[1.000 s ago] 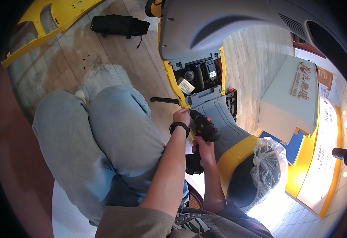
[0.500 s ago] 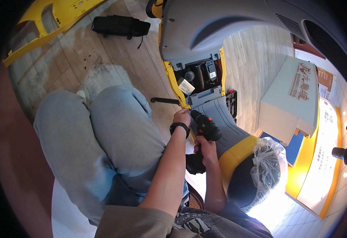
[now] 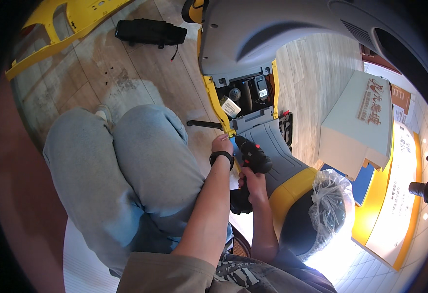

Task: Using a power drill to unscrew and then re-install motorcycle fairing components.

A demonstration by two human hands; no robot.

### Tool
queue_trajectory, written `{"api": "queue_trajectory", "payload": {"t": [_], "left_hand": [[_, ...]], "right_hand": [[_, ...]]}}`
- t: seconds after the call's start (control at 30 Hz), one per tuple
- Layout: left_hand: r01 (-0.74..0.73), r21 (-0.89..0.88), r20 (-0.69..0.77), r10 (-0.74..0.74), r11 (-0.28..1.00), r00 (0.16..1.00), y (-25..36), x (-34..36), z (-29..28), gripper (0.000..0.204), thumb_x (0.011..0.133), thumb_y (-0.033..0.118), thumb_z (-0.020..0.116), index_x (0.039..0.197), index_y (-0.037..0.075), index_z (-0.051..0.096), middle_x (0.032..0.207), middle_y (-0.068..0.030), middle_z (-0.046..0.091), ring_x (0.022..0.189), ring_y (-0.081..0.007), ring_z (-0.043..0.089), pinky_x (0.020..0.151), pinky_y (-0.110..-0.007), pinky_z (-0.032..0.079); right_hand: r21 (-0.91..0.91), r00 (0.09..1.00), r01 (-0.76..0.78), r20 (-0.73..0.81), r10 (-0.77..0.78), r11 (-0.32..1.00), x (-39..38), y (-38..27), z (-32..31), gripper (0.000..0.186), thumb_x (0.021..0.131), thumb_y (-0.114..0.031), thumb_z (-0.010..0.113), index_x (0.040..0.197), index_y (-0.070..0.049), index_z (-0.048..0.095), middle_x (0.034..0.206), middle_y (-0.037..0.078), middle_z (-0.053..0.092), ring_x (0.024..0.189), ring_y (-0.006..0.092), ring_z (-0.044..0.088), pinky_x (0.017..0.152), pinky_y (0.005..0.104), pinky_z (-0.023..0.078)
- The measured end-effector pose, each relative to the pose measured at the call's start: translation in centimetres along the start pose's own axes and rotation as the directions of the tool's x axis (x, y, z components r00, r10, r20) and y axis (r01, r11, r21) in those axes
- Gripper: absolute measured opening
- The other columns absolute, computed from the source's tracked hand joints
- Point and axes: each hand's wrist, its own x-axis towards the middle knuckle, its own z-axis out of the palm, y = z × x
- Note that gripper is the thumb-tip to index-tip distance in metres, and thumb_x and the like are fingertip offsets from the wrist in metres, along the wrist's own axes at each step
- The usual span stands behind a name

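Note:
My right hand (image 3: 254, 180) is wrapped round the grip of a black cordless drill (image 3: 255, 157) with red details. Its chuck end points away from me and to the left, over the scooter's grey footboard (image 3: 267, 136). At the scooter's yellow side trim (image 3: 219, 108), by the near corner of an uncovered bay, my left hand (image 3: 222, 143) has its fingers pinched together. Whatever lies between those fingers is too small to make out. Inside the bay are a black box-shaped part (image 3: 259, 88) and a pale labelled block (image 3: 230, 106).
A plastic-wrapped scooter seat (image 3: 329, 210) stands at near right. Left of the scooter juts a black kickstand (image 3: 204, 124). A black plastic part (image 3: 150, 32) with a short wire and a yellow body panel (image 3: 69, 36) lie on the floor. To the right is a big white box (image 3: 355, 127).
My left hand has shifted very slightly left along the yellow trim, its fingers still pinched. The drill and my right hand stay nearly where they were.

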Motion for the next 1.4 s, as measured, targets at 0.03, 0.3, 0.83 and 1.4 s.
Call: {"api": "queue_trajectory", "payload": {"t": [0.03,0.3,0.83,1.4], "left_hand": [[0.024,-0.017,0.029,-0.023,1.000,0.999,-0.1,0.2,0.0,0.024,0.089,0.014,0.053,0.106,0.011,0.070,0.108,-0.0148,0.067,0.102,-0.0299,0.064,0.089,-0.036,0.049],[0.115,-0.137,0.145,-0.095,0.984,0.985,0.1,0.0,-0.2,0.030,0.089,0.011,0.049,0.112,0.006,0.067,0.110,-0.0173,0.067,0.102,-0.0274,0.064,0.088,-0.033,0.048],[0.131,-0.082,0.178,-0.115,0.988,0.977,1.0,-0.6,-1.4,0.035,0.081,0.004,0.056,0.115,0.007,0.066,0.101,-0.0168,0.069,0.084,-0.0239,0.067,0.071,-0.033,0.051],[0.118,-0.062,0.195,-0.103,0.991,0.975,-0.4,0.9,-0.6,0.026,0.092,0.020,0.052,0.112,0.015,0.068,0.061,-0.0008,0.054,0.039,-0.0127,0.044,0.035,-0.028,0.030]], "right_hand": [[0.000,1.000,0.000,0.001,0.000,1.000,0.1,0.1,0.0,0.017,0.082,-0.010,0.059,0.098,-0.005,0.055,0.066,0.003,0.052,0.050,0.0128,0.049,0.048,0.0279,0.040],[-0.002,1.000,-0.019,-0.017,0.019,1.000,0.1,-0.2,0.2,0.016,0.083,-0.011,0.059,0.097,-0.005,0.055,0.066,0.004,0.053,0.049,0.0129,0.049,0.047,0.0284,0.041],[0.000,1.000,-0.029,0.007,0.029,1.000,0.3,-0.4,0.6,0.013,0.082,-0.011,0.060,0.093,-0.005,0.057,0.065,0.002,0.052,0.049,0.0118,0.049,0.047,0.0269,0.041],[-0.036,0.999,0.038,0.038,-0.037,0.999,0.1,0.3,0.9,0.017,0.082,-0.009,0.057,0.099,-0.004,0.055,0.066,0.003,0.052,0.048,0.0121,0.049,0.046,0.0267,0.039]]}}
